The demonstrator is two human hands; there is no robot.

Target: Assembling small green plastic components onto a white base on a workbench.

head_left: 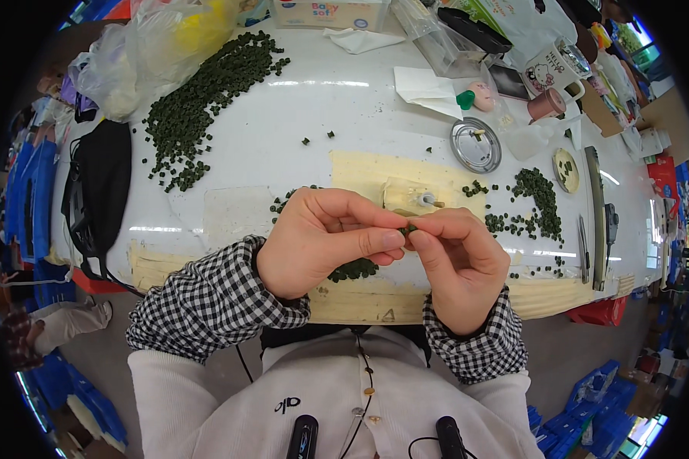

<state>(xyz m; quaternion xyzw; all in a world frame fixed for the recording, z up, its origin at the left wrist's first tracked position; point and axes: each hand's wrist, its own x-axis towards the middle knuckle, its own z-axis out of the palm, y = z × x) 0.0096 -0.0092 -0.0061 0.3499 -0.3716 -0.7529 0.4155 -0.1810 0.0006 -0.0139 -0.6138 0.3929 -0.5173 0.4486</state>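
Over the near middle of the white table, my left hand (314,245) and my right hand (467,264) meet with thumbs and forefingers pinched together. Between the fingertips shows a small dark green piece (408,229), mostly covered by the fingers. Just beyond them a cream-coloured block with a small metal post (427,200) is fixed on yellowish tape. Partly hidden beneath my left hand lies a small heap of similar dark green pieces (352,270). Another scattered group of green pieces (540,195) lies to the right of my right hand.
A large heap of green pieces (207,107) spreads at the far left beside plastic bags (149,61) and a black face mask (98,187). Toward the right are a round metal lid (475,145), a thread spool (546,105), a mug (551,70), tweezers (582,249) and a long grey bar (596,218).
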